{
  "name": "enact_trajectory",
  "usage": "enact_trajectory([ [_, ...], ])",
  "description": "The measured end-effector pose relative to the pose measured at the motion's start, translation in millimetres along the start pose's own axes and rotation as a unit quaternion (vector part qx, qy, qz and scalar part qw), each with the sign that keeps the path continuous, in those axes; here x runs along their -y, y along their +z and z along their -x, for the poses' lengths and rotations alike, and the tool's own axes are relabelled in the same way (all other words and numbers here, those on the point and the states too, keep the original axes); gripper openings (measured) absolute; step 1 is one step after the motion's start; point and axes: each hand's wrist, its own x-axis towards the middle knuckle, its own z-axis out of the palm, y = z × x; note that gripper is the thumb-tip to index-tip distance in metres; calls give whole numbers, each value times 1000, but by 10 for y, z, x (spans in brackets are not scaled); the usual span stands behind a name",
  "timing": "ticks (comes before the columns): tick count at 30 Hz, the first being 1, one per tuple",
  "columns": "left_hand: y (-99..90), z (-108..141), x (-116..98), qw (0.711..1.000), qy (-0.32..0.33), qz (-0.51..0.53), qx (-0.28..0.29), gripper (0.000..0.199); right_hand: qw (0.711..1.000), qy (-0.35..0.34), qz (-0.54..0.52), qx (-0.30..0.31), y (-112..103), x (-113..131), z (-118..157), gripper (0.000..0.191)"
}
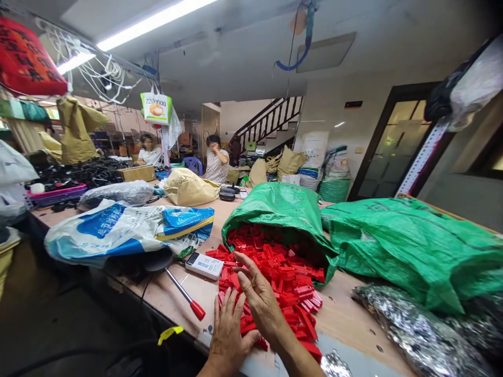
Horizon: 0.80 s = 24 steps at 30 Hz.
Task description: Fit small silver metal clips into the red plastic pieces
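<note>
A heap of red plastic parts [281, 272] spills from the mouth of a green woven sack [275, 204] onto the table. My left hand [228, 330] lies at the heap's near left edge, its fingers stretched out and holding nothing. Over the heap, just beside it, my right hand [259, 301] is tilted with fingers extended and the thumb apart. Whether it touches the parts beneath is hard to tell. A white box-shaped device [204, 266] with a dark screen end rests left of the heap. Closer to the table edge is a metal lever with a red grip [196, 310].
To the right lie another green sack [408, 241] and clear bags of shiny metal pieces [412, 324]. A blue and white sack [118, 228] covers the left side. Beyond the table sit two people, one in a patterned top [217, 165]. A yellow strip [170, 334] hangs below the edge.
</note>
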Motion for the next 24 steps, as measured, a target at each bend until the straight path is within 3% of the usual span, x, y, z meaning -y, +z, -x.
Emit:
enact_trajectory([
  [4, -20, -22, -31, 1000, -16, -8, 16, 79, 1000, 3, -6, 4, -3, 91, 13, 41],
  [12, 117, -5, 45, 1000, -4, -14, 1, 74, 999, 50, -3, -4, -15, -219, 177, 44],
  [18, 238, 16, 135, 999, -6, -32, -5, 71, 994, 99, -39, 2, -9, -296, 227, 52],
  [24, 200, -16, 88, 1000, -15, -22, 2, 77, 996, 78, -40, 5, -63, -253, 176, 47],
])
